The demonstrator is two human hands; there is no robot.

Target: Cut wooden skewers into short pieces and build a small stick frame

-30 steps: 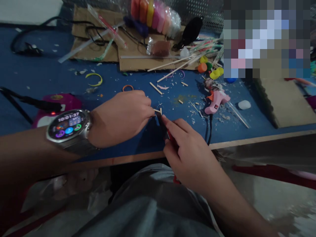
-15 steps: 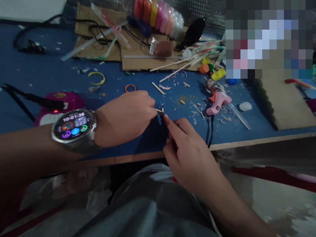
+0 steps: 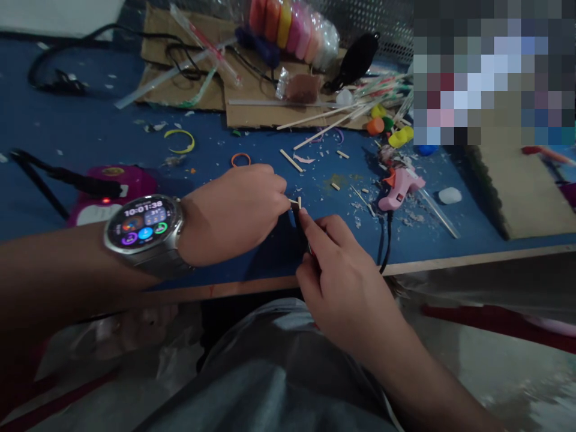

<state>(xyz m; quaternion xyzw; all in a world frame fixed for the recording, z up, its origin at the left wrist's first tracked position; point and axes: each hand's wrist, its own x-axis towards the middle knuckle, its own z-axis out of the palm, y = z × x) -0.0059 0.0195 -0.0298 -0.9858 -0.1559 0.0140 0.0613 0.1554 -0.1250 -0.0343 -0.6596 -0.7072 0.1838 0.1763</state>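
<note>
My left hand [image 3: 236,210], with a watch [image 3: 143,230] on the wrist, is closed with its back turned up. Between its fingertips it pinches a thin wooden stick [image 3: 293,201], whose end reaches the tip of the tool in my other hand. My right hand [image 3: 348,282] is wrapped round a narrow dark tool [image 3: 301,227], its index finger laid along it; the exact kind is unclear. A short pale wooden piece [image 3: 299,202] stands at the tool's tip, touching or very near the stick. My palm hides most of the tool's handle.
Cut stick pieces [image 3: 291,161] and shavings lie on the blue table [image 3: 108,126]. A pink glue gun [image 3: 400,187] is to the right, a purple device [image 3: 121,183] with a red light to the left. Cardboard [image 3: 256,117], long sticks and packed coloured clay [image 3: 288,27] are behind.
The whole view has shifted slightly. Both hands keep nearly the same grip and place, with the stick's end still at the tool's tip.
</note>
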